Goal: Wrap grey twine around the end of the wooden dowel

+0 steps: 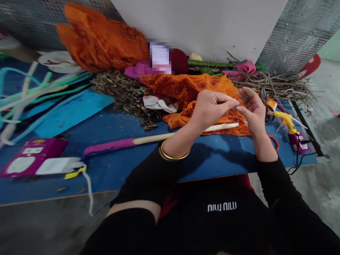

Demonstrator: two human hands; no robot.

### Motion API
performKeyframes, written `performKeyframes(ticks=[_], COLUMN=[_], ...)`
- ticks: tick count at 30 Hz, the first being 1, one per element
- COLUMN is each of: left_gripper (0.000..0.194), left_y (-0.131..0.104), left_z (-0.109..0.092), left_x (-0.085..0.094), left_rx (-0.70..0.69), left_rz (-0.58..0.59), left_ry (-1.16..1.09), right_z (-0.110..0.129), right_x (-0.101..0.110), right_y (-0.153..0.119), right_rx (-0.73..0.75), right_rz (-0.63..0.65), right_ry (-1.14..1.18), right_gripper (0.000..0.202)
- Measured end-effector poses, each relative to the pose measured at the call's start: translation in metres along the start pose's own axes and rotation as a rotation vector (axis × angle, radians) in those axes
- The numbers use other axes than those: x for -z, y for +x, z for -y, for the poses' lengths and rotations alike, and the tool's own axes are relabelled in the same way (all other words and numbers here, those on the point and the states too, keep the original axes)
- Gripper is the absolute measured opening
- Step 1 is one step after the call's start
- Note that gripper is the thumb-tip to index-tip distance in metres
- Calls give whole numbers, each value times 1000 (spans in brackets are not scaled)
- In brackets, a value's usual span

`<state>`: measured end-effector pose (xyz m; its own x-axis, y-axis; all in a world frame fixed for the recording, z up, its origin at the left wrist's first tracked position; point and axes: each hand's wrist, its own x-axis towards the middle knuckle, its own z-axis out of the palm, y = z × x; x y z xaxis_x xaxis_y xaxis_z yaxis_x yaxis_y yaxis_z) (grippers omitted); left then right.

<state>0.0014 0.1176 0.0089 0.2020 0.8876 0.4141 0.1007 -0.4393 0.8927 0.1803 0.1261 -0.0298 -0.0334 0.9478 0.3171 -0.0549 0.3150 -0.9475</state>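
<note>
My left hand (212, 108) is closed in a pinch above the orange cloth (186, 88); whatever its fingertips hold is too small to make out. Facing it, my right hand (253, 109) has curved fingers held apart from its thumb, and the thumb tip meets the left fingertips. Below both hands lies a pale stick (156, 138), its far left part wrapped in purple material (111, 146). Just right of my right hand are dark-handled cutters (268, 106) and a yellow glue gun (287, 120).
Pastel tubes (39, 92) and a blue sheet (74, 113) lie at left, near a magenta packet (34, 156). Dried plant matter (119, 94) and twigs (281, 85) line the back. A cable (299, 159) hangs at the table's right edge.
</note>
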Motion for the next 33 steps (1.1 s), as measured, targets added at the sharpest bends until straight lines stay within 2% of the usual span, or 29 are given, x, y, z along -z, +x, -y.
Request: performKeyframes(ticks=[3, 6, 10, 12, 14, 16, 22, 25, 29, 33], left_gripper=[20, 19, 30, 35, 38, 44, 60, 64, 69, 69], left_y=[-4, -7, -7, -6, -4, -2, 10, 14, 21, 39], left_z=[8, 21, 34, 37, 38, 38, 42, 38, 34, 55], left_x=[-11, -24, -33, -32, -29, -24, -3, 2, 9, 37], left_rx=[-114, -234, -195, -246, -351, -395, -197, -182, -267, -305], left_rz=[-40, -174, -273, -283, -295, -311, -366, -440, -543, -655], left_ry=[130, 233, 252, 350, 471, 516, 222, 113, 52, 36], right_z=[-3, -6, -6, -4, -3, -2, 1, 7, 13, 15], right_x=[-1, -5, -10, -12, -13, -13, -9, -3, 4, 4], right_y=[0, -3, -7, -8, -8, -7, -6, -5, -2, -1], right_rx=[12, 9, 19, 11, -6, -21, 5, -23, -112, -164], right_rz=[-41, -72, -64, -60, -54, -46, -141, -148, -54, 35], right_ry=[-33, -53, -46, -46, -50, -48, 37, 112, 200, 262], right_gripper=[77, 75, 72, 74, 78, 81, 63, 57, 74, 87])
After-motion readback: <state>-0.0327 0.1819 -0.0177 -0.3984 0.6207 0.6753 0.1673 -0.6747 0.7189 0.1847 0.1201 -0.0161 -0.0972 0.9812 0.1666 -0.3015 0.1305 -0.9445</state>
